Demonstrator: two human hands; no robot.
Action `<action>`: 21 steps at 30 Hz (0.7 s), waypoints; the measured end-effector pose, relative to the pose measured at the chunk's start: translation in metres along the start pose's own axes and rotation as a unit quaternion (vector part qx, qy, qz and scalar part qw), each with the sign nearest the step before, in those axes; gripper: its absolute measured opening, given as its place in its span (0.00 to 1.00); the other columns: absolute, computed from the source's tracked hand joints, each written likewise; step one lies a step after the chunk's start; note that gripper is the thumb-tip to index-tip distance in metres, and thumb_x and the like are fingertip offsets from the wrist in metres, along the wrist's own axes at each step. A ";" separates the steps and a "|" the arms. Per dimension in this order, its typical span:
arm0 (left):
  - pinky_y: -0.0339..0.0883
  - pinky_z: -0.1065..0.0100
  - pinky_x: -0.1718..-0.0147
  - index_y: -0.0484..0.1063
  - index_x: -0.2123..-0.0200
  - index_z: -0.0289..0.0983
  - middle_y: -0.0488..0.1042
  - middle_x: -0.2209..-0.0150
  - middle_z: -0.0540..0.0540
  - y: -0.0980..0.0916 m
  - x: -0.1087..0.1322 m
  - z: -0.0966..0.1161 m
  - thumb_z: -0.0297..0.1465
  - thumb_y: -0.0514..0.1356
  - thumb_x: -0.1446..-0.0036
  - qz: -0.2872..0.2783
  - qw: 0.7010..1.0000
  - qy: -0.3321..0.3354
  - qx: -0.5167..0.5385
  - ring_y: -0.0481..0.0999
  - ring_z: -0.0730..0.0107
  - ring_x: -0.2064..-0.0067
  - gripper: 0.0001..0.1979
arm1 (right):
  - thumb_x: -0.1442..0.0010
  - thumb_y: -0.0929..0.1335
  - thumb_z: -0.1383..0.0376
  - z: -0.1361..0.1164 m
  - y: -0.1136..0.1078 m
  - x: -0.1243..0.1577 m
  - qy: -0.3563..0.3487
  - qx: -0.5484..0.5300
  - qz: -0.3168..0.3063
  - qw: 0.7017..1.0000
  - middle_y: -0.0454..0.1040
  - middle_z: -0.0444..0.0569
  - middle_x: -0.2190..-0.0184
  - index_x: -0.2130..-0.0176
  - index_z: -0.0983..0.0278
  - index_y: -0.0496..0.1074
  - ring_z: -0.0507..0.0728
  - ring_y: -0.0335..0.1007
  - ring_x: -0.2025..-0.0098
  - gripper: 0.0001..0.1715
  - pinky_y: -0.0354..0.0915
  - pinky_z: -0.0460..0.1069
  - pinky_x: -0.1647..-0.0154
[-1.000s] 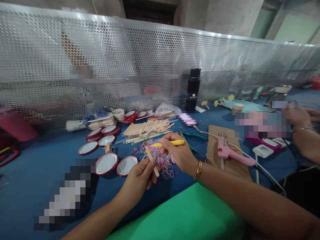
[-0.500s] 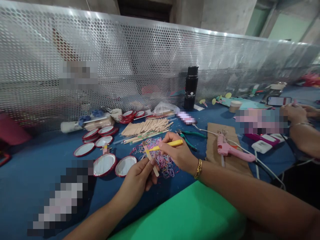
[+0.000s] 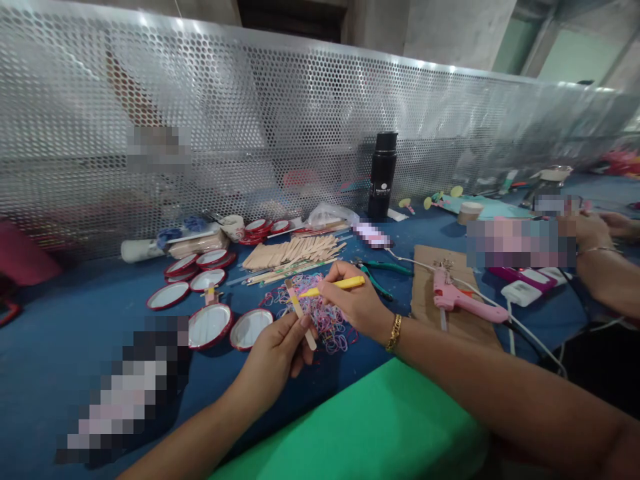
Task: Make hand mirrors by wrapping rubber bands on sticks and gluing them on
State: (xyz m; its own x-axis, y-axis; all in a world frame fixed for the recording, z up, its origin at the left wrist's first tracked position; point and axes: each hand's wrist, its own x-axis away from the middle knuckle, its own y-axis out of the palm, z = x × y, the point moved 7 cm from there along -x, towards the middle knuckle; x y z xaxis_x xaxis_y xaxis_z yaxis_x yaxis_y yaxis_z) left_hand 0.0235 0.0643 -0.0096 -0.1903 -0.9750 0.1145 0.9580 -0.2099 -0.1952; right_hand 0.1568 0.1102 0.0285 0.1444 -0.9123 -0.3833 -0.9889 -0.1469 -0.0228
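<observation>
Pinched in my left hand (image 3: 286, 343) is a flat wooden craft stick (image 3: 307, 335), tilted, its upper part coloured yellow with a darker tip. A yellow marker (image 3: 345, 284) sits in the closed fingers of my right hand (image 3: 360, 300), its tip pointing left, close beside the stick. I cannot tell whether the tip touches the wood. Under both hands lies a heap of small multicoloured rubber bands (image 3: 336, 333). Just beyond it are many plain craft sticks (image 3: 293, 252) in a pile. Round red-rimmed lids (image 3: 210, 327) lie to the left of my left hand.
Green-handled pliers (image 3: 377, 283) lie right of the bands. A pink glue gun (image 3: 465, 303) rests on cardboard (image 3: 421, 267), its cord trailing right. A black bottle (image 3: 383, 177) stands by the perforated metal screen (image 3: 310, 100). Another person's hands (image 3: 593, 230) are at the far right. Green material (image 3: 370, 427) lies in front.
The marker has shifted slightly away from the stick's edge, and the yellow patch shows more plainly. My left hand keeps its grip with little movement.
</observation>
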 end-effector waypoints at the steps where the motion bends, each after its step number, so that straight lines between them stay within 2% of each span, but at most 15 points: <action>1: 0.47 0.75 0.86 0.67 0.75 0.37 0.69 0.84 0.52 0.000 0.000 0.000 0.47 0.56 0.44 0.000 1.000 0.000 -0.002 0.59 0.80 0.86 0.19 | 0.44 0.68 0.61 0.000 0.001 0.000 -0.001 -0.005 -0.003 1.000 0.68 0.39 0.80 0.74 0.61 0.64 0.51 0.64 0.76 0.11 0.60 0.46 0.73; 6: 0.47 0.75 0.86 0.67 0.75 0.37 0.69 0.84 0.52 0.001 0.000 0.000 0.48 0.56 0.44 -0.002 1.000 0.000 -0.004 0.58 0.79 0.86 0.20 | 0.45 0.69 0.60 0.001 0.005 0.001 0.008 -0.010 -0.029 1.000 0.69 0.40 0.80 0.74 0.62 0.64 0.51 0.64 0.76 0.11 0.60 0.46 0.73; 11: 0.47 0.75 0.86 0.67 0.74 0.37 0.68 0.84 0.53 -0.001 -0.001 -0.002 0.48 0.56 0.44 -0.001 1.000 0.003 -0.002 0.58 0.80 0.86 0.19 | 0.45 0.69 0.60 0.002 0.001 0.000 0.008 -0.021 -0.008 1.000 0.67 0.39 0.80 0.74 0.61 0.64 0.50 0.62 0.77 0.11 0.60 0.46 0.73; 17: 0.48 0.76 0.86 0.67 0.73 0.37 0.68 0.84 0.54 0.001 -0.001 -0.002 0.48 0.55 0.44 -0.007 1.000 0.001 -0.007 0.58 0.80 0.86 0.19 | 0.45 0.69 0.61 0.000 0.005 0.001 0.012 -0.027 -0.035 0.999 0.69 0.40 0.80 0.74 0.62 0.64 0.51 0.64 0.76 0.11 0.60 0.47 0.72; 21: 0.48 0.76 0.86 0.65 0.75 0.37 0.67 0.84 0.54 0.001 0.001 0.000 0.48 0.56 0.45 0.003 1.000 0.002 -0.004 0.58 0.80 0.86 0.19 | 0.46 0.69 0.60 0.000 0.001 0.001 0.014 -0.029 -0.010 0.999 0.66 0.39 0.81 0.75 0.61 0.63 0.50 0.61 0.78 0.12 0.59 0.47 0.74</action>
State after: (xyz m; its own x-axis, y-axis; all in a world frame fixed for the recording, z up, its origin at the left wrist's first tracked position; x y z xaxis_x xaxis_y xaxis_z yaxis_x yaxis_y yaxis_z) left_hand 0.0244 0.0635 -0.0097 -0.1857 -0.9764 0.1105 0.9574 -0.2051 -0.2031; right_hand 0.1560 0.1095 0.0285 0.1653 -0.9195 -0.3568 -0.9823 -0.1857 0.0234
